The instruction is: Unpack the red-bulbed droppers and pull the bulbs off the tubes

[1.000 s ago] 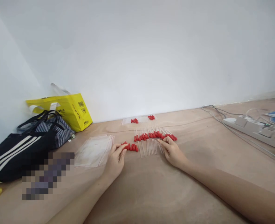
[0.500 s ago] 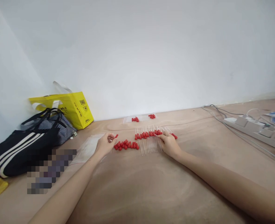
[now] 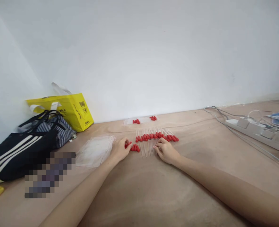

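Plywood tabletop (image 3: pixel 153 195), white wall behind.
A red cap (image 3: pixel 127 144) was pinched in fingers of the left hand (image 3: pixel 119 150); clear tubes (image 3: pixel 150 147), rowed near the far edge seemingly for easy reach, were touched by the right hand (image 3: pixel 165 151), grip unclear.

A yellow bag (image 3: pixel 70 110) and a black striped bag (image 3: pixel 18 157) lie at left, a power strip (image 3: pixel 255 130) at right.

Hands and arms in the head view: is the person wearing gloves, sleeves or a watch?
No gloves and no sleeves. The left hand and right hand are bare, and so are the left forearm and right forearm, right to the picture's edge. No watch or bracelet shows on either wrist. Rings or nail paint are too small to tell.
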Tool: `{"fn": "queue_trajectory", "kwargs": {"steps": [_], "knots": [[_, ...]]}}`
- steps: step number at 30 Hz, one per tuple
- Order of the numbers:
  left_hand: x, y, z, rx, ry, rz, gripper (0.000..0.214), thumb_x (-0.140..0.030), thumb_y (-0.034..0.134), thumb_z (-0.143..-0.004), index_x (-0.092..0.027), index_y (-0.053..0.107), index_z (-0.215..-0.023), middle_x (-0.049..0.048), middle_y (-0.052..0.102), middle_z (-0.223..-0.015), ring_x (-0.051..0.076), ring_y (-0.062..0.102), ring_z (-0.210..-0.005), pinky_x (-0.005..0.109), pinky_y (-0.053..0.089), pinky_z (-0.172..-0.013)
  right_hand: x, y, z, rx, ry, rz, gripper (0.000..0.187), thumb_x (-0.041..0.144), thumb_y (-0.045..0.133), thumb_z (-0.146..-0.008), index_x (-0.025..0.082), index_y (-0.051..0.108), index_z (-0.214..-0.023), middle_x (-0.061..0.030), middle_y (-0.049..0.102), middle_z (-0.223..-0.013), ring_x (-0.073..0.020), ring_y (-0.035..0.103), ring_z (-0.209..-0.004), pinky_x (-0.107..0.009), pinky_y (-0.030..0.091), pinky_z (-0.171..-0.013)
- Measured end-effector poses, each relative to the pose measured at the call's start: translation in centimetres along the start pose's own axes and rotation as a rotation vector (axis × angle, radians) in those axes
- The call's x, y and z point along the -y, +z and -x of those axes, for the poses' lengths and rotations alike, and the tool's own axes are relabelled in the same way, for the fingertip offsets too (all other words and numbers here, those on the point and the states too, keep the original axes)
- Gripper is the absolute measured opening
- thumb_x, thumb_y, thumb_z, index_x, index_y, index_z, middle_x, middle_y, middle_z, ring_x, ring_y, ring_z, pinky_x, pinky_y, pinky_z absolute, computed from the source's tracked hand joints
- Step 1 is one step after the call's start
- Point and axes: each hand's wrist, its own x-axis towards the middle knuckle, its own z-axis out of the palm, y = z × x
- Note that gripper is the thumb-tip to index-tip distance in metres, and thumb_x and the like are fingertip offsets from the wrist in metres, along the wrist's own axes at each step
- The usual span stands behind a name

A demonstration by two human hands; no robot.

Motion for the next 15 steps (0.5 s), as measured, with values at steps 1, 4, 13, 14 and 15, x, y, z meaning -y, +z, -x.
{"fn": "queue_trajectory", "kwargs": {"steps": [1,4,13,14,15], "knots": [[-0.3,0.1,-0.2,-0.012,-0.008,-0.011,0.014,-0.031,0.051,-0.073,-0.018,0.055,-0.071,0.002,0.059,-0.072,0.017,0.054,-0.072,0.028,0.037,-0.067,0.0,-0.1,0.0,0.007,-0.005,-0.005,0.029,0.024,0.039,-0.085,0.014,0.057,-0.065,-0.0064,0.051,-0.075,-0.0145,0.051,-0.071,-0.027,0.044,-0.068],[-1.3,0.1,-0.9,-0.037,-0.061,-0.08,0.018,-0.035,0.049,-0.074,-0.019,0.059,-0.073,0.0048,0.059,-0.084,0.021,0.051,-0.088,0.035,0.035,-0.078,-0.2,-0.6,0.0,-0.014,-0.018,0.014,0.032,0.024,0.035,-0.086,0.014,0.057,-0.064,-0.0067,0.052,-0.074,-0.0149,0.051,-0.071,-0.028,0.042,-0.069],[-2.7,2.3,-5.5,0.171,-0.241,-0.23,0.035,-0.042,0.043,-0.074,-0.015,0.065,-0.076,0.0184,0.052,-0.11,0.036,0.04,-0.106,0.052,0.028,-0.083,-2.8,-3.0,1.9,-0.035,0.01,0.061,0.022,0.03,0.045,-0.081,0.017,0.062,-0.08,-0.0062,0.054,-0.076,-0.0168,0.051,-0.074,-0.031,0.041,-0.069],[-2.4,2.8,-5.9,0.193,-0.256,-0.223,0.036,-0.042,0.043,-0.073,-0.015,0.065,-0.078,0.0192,0.052,-0.11,0.037,0.039,-0.107,0.054,0.028,-0.082,-2.8,-3.3,2.2,-0.025,0.025,0.061,0.023,0.034,0.047,-0.08,0.017,0.062,-0.084,-0.0063,0.054,-0.077,-0.0174,0.051,-0.075,-0.031,0.041,-0.07],[-2.1,3.2,-6.4,0.215,-0.262,-0.211,0.036,-0.043,0.043,-0.073,-0.015,0.065,-0.08,0.0194,0.053,-0.11,0.038,0.039,-0.107,0.055,0.027,-0.082,-2.7,-3.5,2.4,-0.014,0.039,0.064,0.026,0.038,0.05,-0.078,0.017,0.062,-0.087,-0.0065,0.054,-0.078,-0.0182,0.051,-0.077,-0.032,0.042,-0.071]]}}
